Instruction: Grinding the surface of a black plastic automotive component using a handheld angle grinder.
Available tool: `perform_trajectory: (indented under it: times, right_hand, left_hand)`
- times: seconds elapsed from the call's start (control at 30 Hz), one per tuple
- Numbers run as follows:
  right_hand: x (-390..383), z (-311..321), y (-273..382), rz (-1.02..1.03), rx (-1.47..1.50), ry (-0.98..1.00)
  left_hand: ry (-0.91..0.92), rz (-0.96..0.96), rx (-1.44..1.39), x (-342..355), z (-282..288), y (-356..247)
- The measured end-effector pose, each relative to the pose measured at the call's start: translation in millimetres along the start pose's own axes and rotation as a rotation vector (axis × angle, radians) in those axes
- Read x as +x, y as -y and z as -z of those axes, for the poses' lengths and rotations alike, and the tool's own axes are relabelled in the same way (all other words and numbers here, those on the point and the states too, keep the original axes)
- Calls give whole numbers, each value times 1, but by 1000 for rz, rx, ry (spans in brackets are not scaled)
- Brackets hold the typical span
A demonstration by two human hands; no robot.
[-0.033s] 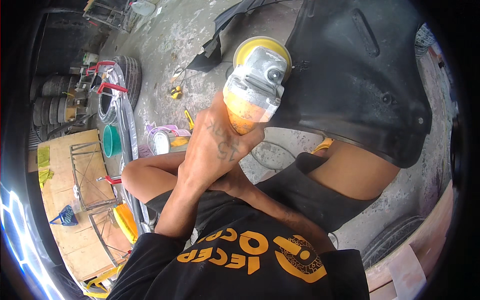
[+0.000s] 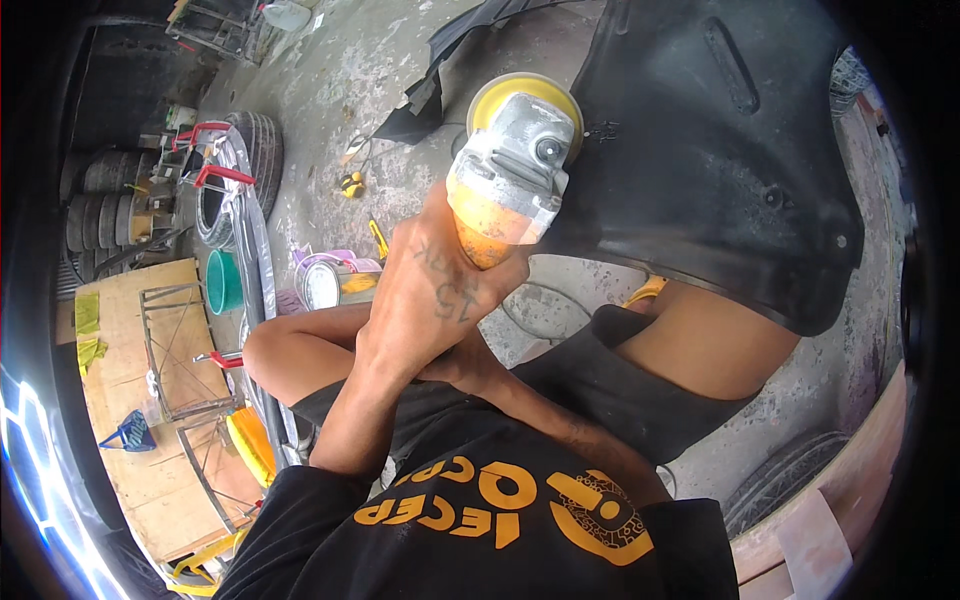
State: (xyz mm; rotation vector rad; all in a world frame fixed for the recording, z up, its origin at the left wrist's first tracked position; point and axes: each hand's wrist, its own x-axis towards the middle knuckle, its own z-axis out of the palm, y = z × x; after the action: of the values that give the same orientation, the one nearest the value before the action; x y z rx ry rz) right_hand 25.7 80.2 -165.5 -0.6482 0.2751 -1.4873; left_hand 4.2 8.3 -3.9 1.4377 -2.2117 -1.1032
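My left hand [image 2: 430, 285] is wrapped round the orange body of an angle grinder [image 2: 508, 165] with a dusty grey metal head. A yellow round disc [image 2: 492, 97] shows beyond the head, close to the left edge of a large black moulded plastic panel [image 2: 700, 170]. Whether the disc touches the panel cannot be told from here. My right hand [image 2: 465, 362] sits below the left one, at the grinder's rear end. Its fingers are hidden behind the left hand and wrist. The panel's near edge lies over my right leg.
On the floor to the left are a yellow-and-black cutter knife [image 2: 378, 239], an open round can [image 2: 320, 285] and a green bucket [image 2: 224, 281]. A plastic-wrapped long part with red clamps [image 2: 222, 176] stands beside a tyre [image 2: 262, 160]. A cable [image 2: 545, 310] loops beneath the grinder.
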Motion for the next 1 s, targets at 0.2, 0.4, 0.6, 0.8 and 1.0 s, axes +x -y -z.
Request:
perform_trajectory:
  times: [0.2, 0.4, 0.6, 0.8, 1.0]
  right_hand:
    - [0, 0, -1, 7, -20, 6]
    - [0, 5, -4, -5, -82, 71]
    - [-2, 6, -15, 19, -29, 89]
    - [-3, 5, -7, -36, 36, 79]
    - [-1, 8, -13, 26, -22, 85]
  left_hand:
    - [0, 7, 0, -1, 1, -4]
    - [-45, 9, -9, -3, 2, -5]
    - [-40, -20, 35, -3, 3, -1]
    - [-16, -10, 0, -2, 1, 0]
    - [-8, -27, 1, -1, 2, -1]
